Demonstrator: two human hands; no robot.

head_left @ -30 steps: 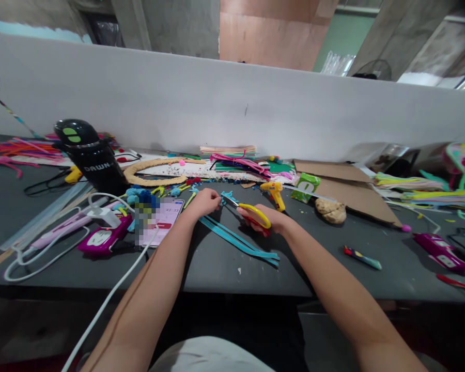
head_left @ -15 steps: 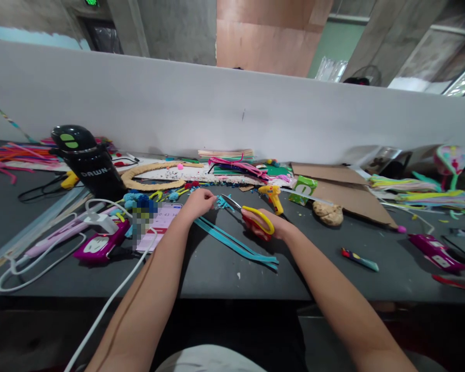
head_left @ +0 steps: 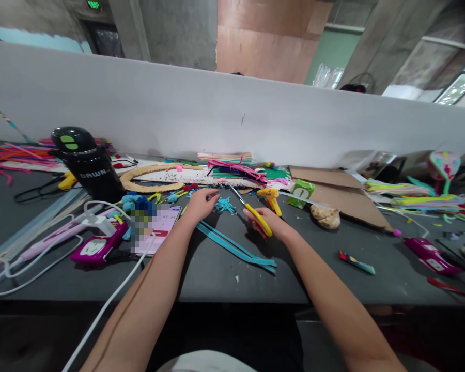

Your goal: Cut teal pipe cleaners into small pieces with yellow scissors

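My right hand (head_left: 266,221) is closed round the yellow and red handles of a pair of scissors (head_left: 251,211), whose blades point up and to the left. My left hand (head_left: 200,202) rests on the dark table (head_left: 217,268) beside a small cut teal foam piece (head_left: 225,205), fingers loosely curled and pointing towards it. Long teal foam strips (head_left: 236,246) lie between my forearms.
A phone (head_left: 159,227), white cables (head_left: 101,310), a purple glue gun (head_left: 96,243) and a black bottle (head_left: 87,164) lie to the left. A yellow glue gun (head_left: 271,199), a green box (head_left: 301,192), cardboard (head_left: 344,194) and pipe cleaners (head_left: 422,191) lie to the right. A white partition (head_left: 232,113) runs behind.
The scissors have lifted away from the teal piece and turned more upright. My left hand has let the piece go; it now lies on the table beside the fingers.
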